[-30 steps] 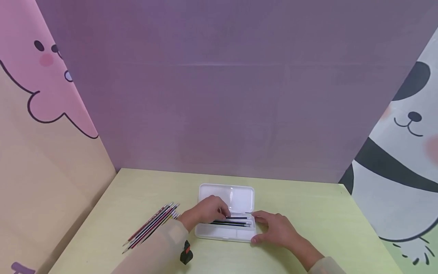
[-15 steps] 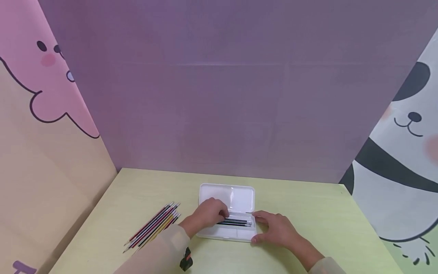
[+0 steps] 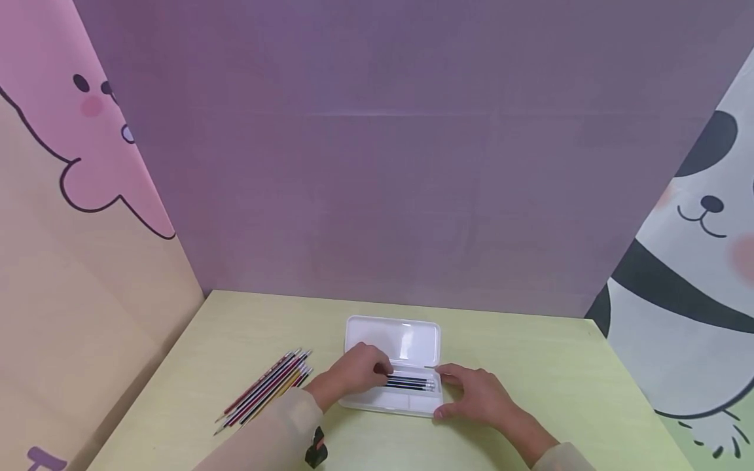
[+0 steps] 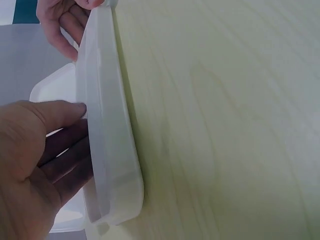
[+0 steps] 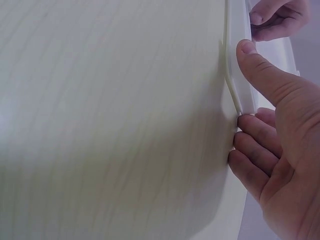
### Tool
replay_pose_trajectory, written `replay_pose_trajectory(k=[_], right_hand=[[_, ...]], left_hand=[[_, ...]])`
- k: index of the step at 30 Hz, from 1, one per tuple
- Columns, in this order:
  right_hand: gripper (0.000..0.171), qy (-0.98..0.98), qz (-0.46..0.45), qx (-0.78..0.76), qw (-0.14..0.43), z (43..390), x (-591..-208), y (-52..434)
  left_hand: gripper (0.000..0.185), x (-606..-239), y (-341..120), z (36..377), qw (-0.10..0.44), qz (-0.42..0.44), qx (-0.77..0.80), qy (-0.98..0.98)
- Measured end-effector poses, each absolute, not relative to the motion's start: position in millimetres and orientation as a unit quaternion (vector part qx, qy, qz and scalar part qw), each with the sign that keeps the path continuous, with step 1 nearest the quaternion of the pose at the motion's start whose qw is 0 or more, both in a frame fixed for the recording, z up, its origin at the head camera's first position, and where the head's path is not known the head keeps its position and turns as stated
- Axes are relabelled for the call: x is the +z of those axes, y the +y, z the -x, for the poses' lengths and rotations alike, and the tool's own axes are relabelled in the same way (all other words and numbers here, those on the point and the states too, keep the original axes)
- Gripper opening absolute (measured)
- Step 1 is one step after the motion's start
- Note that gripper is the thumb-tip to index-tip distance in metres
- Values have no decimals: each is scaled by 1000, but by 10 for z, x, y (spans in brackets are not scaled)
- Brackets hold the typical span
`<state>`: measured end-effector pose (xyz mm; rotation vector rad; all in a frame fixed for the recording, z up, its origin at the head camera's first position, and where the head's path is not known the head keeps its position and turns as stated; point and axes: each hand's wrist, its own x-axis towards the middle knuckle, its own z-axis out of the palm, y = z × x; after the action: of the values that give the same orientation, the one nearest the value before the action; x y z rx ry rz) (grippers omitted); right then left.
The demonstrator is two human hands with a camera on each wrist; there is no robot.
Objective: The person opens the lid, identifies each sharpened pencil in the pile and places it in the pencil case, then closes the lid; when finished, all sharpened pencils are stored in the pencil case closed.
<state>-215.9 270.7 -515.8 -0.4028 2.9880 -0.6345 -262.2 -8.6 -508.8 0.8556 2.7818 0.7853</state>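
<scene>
Left hand [image 3: 356, 373] curled over pencils [image 3: 412, 383] inside the white case [image 3: 393, 340], right hand [image 3: 474, 392] relaxed against its end.

Pencil case [image 3: 393, 366]: white plastic, semi-translucent, smooth with a soft sheen; in the left wrist view its wall [image 4: 107, 150] shows glossy highlights. Table [image 3: 530, 392] under the case: pale yellow-green wood-grain laminate, smooth, matt to satin. Pencils inside the case [image 3: 412, 383]: dark lacquered, slightly glossy. Loose pencils [image 3: 265, 391] left of the case: lacquered red, black and yellow with silvery metal-looking ends. Backdrop [image 3: 377, 163] behind the case: purple matt sheet with faint fold creases. Sleeve [image 3: 271, 432] near the case: beige cloth, matt.
</scene>
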Motion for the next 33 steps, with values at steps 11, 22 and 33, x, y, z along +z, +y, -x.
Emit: replay_pose_trajectory(k=[11, 22, 33], right_hand=[[88, 969, 133, -205, 32, 2151, -5159, 2703], [88, 969, 136, -203, 29, 2161, -5160, 2724], [88, 969, 138, -202, 30, 2193, -5183, 2725]], left_hand=[[16, -5108, -158, 2605, 65, -290, 278, 914], [26, -4970, -397, 2600, 70, -274, 328, 901], [38, -4823, -1061, 2602, 116, -278, 415, 859]])
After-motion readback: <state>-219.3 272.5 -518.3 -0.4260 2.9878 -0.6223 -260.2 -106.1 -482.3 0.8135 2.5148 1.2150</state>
